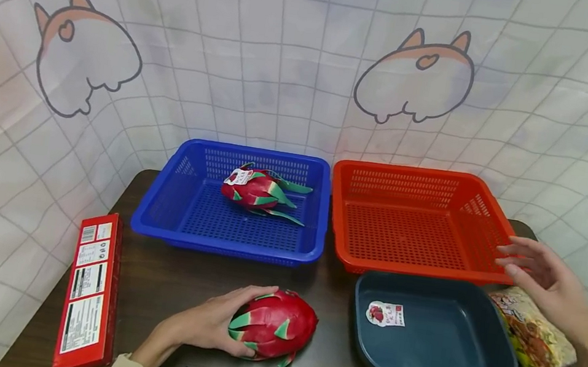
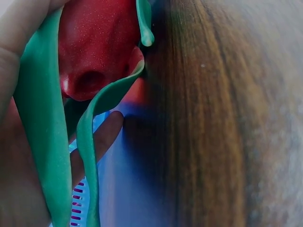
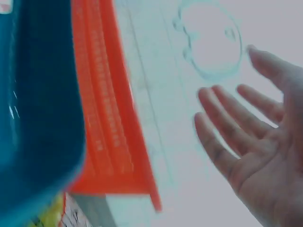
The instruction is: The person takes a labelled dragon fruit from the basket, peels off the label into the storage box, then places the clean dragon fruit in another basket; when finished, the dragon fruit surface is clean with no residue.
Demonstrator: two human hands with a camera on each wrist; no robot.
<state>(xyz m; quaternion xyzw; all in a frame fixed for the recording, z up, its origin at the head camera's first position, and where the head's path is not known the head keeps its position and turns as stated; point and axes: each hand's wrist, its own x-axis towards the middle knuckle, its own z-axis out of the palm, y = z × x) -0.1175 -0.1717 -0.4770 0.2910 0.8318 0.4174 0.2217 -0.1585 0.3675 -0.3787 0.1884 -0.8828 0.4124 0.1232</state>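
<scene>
My left hand (image 1: 214, 322) grips a red dragon fruit (image 1: 283, 326) with green scales, at the front middle of the dark wooden table. In the left wrist view, long green leaf tips of the dragon fruit (image 2: 97, 38) curl past the palm, and the fingers lie around its sides. My right hand (image 1: 551, 285) is raised at the right, fingers loosely spread and holding nothing. Beneath it lies a noodle packet (image 1: 536, 336), partly covered by the hand and forearm. Its fingertips overlap the right end of the red basket (image 1: 405, 267) in the head view.
A blue basket (image 1: 224, 245) at the back left holds another dragon fruit (image 1: 256, 192) with a white label. In front of the red basket stands a dark blue tray (image 1: 435, 338) with a fruit sticker inside. A long red box (image 1: 90, 293) lies along the left edge.
</scene>
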